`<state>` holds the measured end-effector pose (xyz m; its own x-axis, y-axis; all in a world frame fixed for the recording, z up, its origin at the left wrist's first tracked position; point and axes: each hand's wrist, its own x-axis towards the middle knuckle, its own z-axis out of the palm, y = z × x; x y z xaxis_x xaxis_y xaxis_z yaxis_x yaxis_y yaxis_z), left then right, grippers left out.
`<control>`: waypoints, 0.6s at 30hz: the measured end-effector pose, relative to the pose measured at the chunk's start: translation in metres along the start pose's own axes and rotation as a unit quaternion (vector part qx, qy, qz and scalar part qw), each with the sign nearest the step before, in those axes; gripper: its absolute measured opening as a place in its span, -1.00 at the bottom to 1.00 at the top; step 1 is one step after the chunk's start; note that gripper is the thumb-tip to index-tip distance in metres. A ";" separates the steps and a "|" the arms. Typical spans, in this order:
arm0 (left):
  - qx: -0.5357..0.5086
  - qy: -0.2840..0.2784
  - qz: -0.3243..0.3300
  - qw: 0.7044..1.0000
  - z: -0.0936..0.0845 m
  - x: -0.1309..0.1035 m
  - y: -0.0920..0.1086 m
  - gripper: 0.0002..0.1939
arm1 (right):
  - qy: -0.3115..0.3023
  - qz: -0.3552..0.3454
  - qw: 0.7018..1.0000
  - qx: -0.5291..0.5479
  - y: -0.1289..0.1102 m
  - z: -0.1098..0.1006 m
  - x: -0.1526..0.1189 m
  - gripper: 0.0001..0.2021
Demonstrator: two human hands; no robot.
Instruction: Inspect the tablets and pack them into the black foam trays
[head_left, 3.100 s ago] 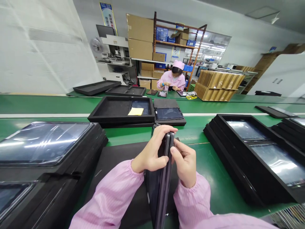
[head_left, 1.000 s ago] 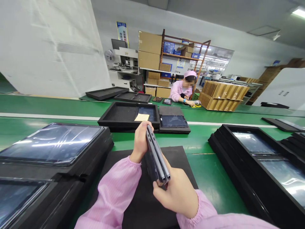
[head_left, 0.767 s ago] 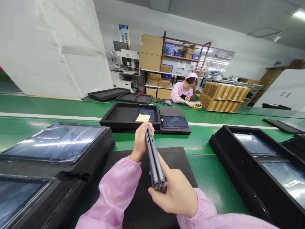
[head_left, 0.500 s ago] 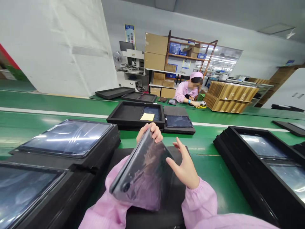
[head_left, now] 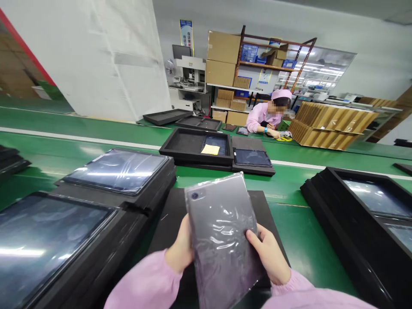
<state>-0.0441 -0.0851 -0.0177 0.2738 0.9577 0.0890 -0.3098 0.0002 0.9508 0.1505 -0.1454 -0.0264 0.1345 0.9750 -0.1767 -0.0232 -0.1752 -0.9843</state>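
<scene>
Head view: film-wrapped tablet (head_left: 222,253) over black pad (head_left: 172,210), long axis near-far; left hand (head_left: 180,248) holds its left edge, fingers hidden behind; right hand (head_left: 273,255) grips right edge, thumb on back; neither nearer.

Left hand (head_left: 181,246) curled, right hand (head_left: 272,255) gripping, thumb (head_left: 253,239) pointing inward.
</scene>
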 end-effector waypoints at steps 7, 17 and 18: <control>-0.079 0.061 -0.151 0.984 -0.024 -0.070 -0.058 -0.56 | 0.040 -0.030 0.999 -0.005 -0.002 0.017 0.013 -0.36; -0.215 0.132 -0.237 0.938 -0.028 -0.067 -0.074 -0.42 | 0.205 -0.142 0.945 -0.213 0.020 0.011 0.023 -0.42; -0.222 0.134 -0.238 0.936 -0.027 -0.067 -0.074 -0.41 | 0.214 -0.171 0.931 -0.243 0.022 0.016 0.021 -0.46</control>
<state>-0.0640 -0.1416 -0.1020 0.2562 0.8565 -0.4480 -0.5748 0.5076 0.6418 0.1371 -0.1266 -0.0523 0.4359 0.8600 0.2653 0.5307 -0.0075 -0.8475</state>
